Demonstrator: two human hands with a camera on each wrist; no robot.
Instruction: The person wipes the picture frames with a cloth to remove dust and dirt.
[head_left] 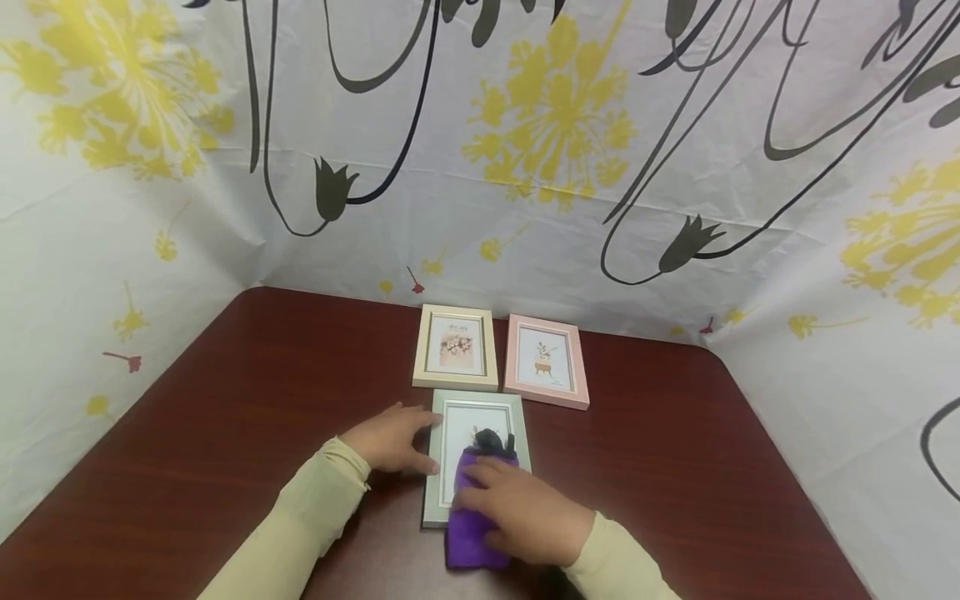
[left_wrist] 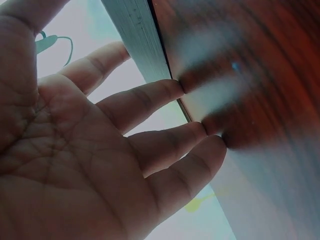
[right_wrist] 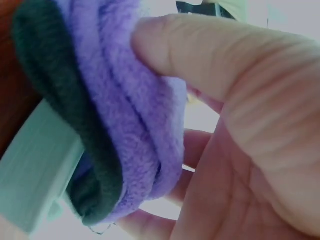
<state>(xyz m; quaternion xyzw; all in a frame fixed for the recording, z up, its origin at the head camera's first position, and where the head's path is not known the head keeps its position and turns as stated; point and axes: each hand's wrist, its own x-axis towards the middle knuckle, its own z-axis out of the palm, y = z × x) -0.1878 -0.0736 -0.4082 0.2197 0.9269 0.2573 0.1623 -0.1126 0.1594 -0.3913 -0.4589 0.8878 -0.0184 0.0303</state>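
A pale green picture frame [head_left: 480,397] lies flat on the table, partly covered by a folded purple cloth [head_left: 471,533] with a black part at its far end. My right hand [head_left: 534,512] grips this cloth over the frame's right half. Thumb and fingers hold its fuzzy folds [right_wrist: 135,110] in the right wrist view, beside the frame's edge [right_wrist: 42,160]. With fingers spread, my left hand [head_left: 393,442] is at the frame's left side. In the left wrist view, its fingertips [left_wrist: 172,89] lie along the frame's edge [left_wrist: 140,37], close to the tabletop.
Behind the green frame, a cream picture frame [head_left: 456,382] and a pink picture frame [head_left: 547,395] lie side by side. The dark red-brown table [head_left: 315,350] runs back to a white sheet [head_left: 450,183] with flower prints, which also hangs at both sides.
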